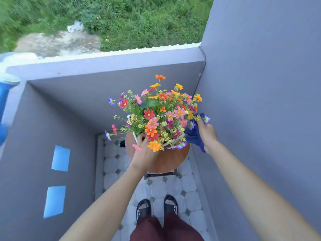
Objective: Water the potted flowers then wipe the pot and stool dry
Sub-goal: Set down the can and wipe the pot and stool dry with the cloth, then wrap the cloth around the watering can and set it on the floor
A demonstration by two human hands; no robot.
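1. Stool seat [171, 158]: wood-look, smooth, reddish-brown, slight sheen.
2. Stool frame [160, 174]: dark, looks like metal.
3. Cloth [195, 135]: dark blue fabric, soft, matt, crumpled.
4. Pot [134, 135]: white, smooth rim; material unclear.
5. Floor tiles [173, 190]: pale, smooth w/ small dark insets.
6. Walls [260, 101]: matt lilac paint, even finish.

Flowers [156, 117]: mixed orange, red, pink, yellow, purple; green leaves. Below the flowers: white pot rim [134, 136], brown round stool [172, 160]. Right of the flowers: dark blue cloth [195, 136]. Under the stool: floor tiles [173, 188] pale grey, small dark diamond insets. Walls [260, 84] lilac-grey; left of the flowers, two light blue rectangles [60, 158].
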